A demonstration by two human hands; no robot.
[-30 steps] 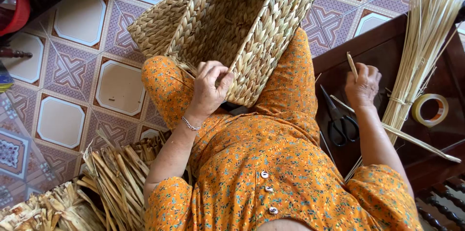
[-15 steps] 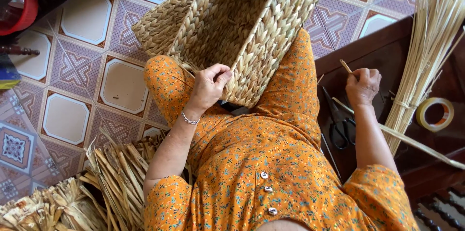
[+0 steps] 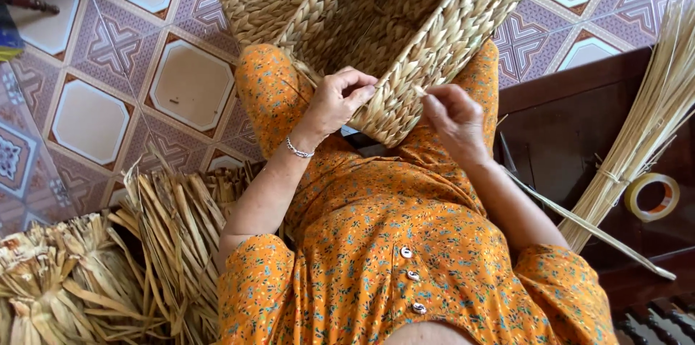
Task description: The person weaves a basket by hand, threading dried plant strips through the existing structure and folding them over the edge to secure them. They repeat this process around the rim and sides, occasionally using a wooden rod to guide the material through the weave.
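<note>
Fingers (image 3: 356, 93) of the left hand (image 3: 337, 102) curl closed over the basket (image 3: 405, 26) rim on the lap; the right hand (image 3: 452, 117) pinches a strand end (image 3: 418, 89) at the same edge. A loose pinch could let the strand slip from the weave. Both forearms angle inward, wrists bent.

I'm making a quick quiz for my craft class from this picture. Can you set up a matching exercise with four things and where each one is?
Things:
1. woven basket
2. roll of tape
3. dried leaves
4. bracelet

Places:
a. on the dark wooden surface, beside the straw bundle
b. on the left wrist
c. on the person's lap, held by both hands
d. piled on the tiled floor

Pairs: 1-c, 2-a, 3-d, 4-b
</note>
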